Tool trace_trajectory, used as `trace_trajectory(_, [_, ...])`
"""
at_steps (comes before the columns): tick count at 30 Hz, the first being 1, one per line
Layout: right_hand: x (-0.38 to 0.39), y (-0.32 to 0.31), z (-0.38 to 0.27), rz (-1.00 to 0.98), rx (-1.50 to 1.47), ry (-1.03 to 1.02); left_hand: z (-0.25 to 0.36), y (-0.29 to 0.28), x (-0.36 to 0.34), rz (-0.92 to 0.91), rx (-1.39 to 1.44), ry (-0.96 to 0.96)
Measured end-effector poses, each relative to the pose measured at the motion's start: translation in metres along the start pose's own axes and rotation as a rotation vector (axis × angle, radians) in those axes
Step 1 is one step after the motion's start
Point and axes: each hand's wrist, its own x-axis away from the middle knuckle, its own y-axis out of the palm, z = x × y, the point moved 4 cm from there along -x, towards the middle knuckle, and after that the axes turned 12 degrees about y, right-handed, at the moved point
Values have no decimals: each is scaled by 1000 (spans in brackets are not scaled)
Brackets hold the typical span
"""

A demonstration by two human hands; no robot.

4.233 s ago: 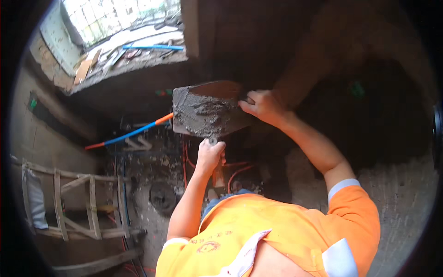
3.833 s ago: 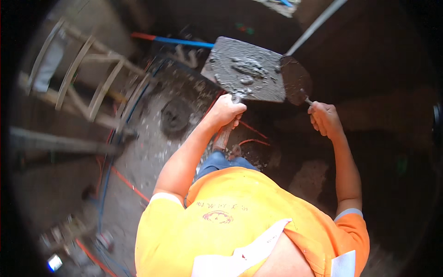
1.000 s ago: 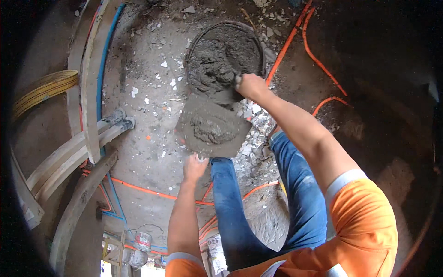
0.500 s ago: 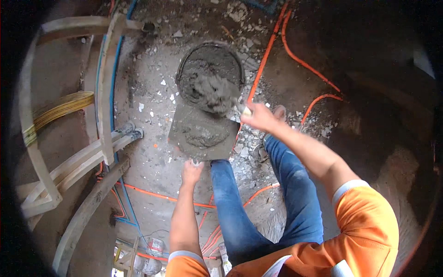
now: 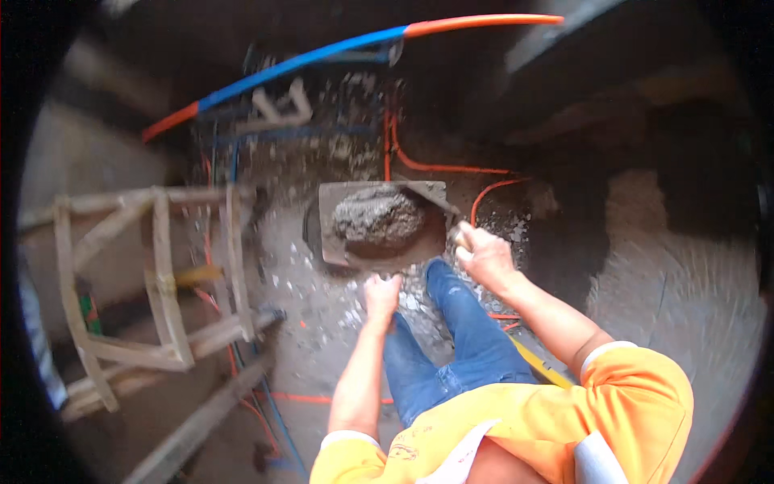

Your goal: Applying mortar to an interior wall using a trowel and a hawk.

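Observation:
My left hand (image 5: 380,295) is closed at the near edge of a flat square mortar hawk (image 5: 333,242), gripping it from underneath. A rough grey heap of wet mortar (image 5: 379,214) sits on the hawk. My right hand (image 5: 488,256) is wrapped round the handle of a trowel (image 5: 451,211). Its blade reaches left to the hawk's far right edge, beside the mortar. Below the hawk, the round dark tub (image 5: 311,224) is mostly hidden, with only part of its left side showing.
A wooden ladder-like frame (image 5: 165,282) stands at the left, with a long board (image 5: 197,423) nearer me. Orange conduits (image 5: 451,167) run over the rubble-strewn floor. Across the far side arches a blue and orange pipe (image 5: 306,60). A rough grey patch (image 5: 677,298) lies right.
The hawk has come up over the tub, now carrying a bigger mound of mortar. My trowel has moved from the tub to the hawk's far right edge. The view has shifted and turned.

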Motion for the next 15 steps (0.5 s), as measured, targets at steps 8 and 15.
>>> trace_trajectory(8, [106,-143,-6,61,-574,21,138,-46,70,-257,14,333])
trace_trajectory(15, [147,-202,71,-396,-1760,450,258,-13,65,-398,36,750])
